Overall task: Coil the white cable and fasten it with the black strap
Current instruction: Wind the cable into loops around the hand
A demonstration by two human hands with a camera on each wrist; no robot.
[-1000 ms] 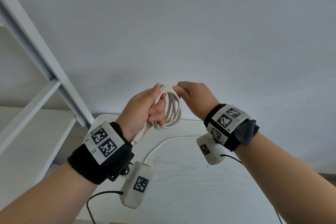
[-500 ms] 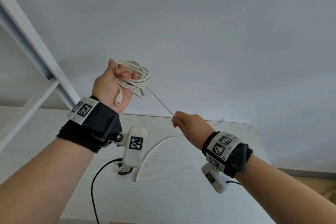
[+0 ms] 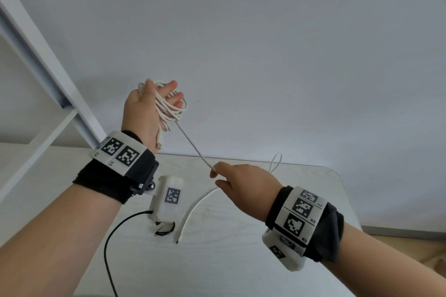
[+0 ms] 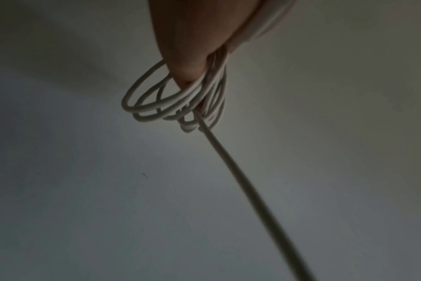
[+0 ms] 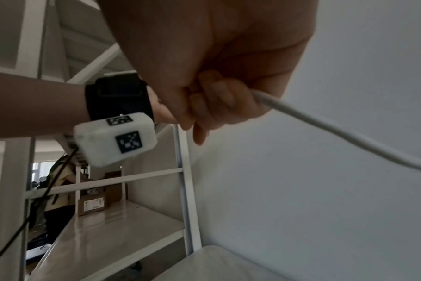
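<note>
My left hand [image 3: 164, 96] is raised with the white cable [image 3: 170, 109] wound in several loops around its fingers, the thumb against the loops. One plug hangs down along the palm. A taut strand [image 3: 193, 146] runs down to my right hand [image 3: 217, 176], which pinches it between thumb and fingers. The left wrist view shows the coil [image 4: 180, 106] and the strand leaving it. In the right wrist view the right hand [image 5: 216, 106] grips the cable [image 5: 337, 129]. The cable's free end [image 3: 190, 212] lies on the table. A small black loop [image 3: 165, 230], probably the strap, lies half hidden under the left wrist camera.
Both hands are above a pale wooden table [image 3: 241, 260] against a plain grey wall. A white metal shelf frame [image 3: 48, 62] stands at the left, close to my left forearm. A black camera lead [image 3: 113, 231] trails over the table's left part.
The hands, together a second ago, have parted. My left hand lifted the coil up and left, and its fingers have spread. My right hand slid down the cable, drawing a strand taut.
</note>
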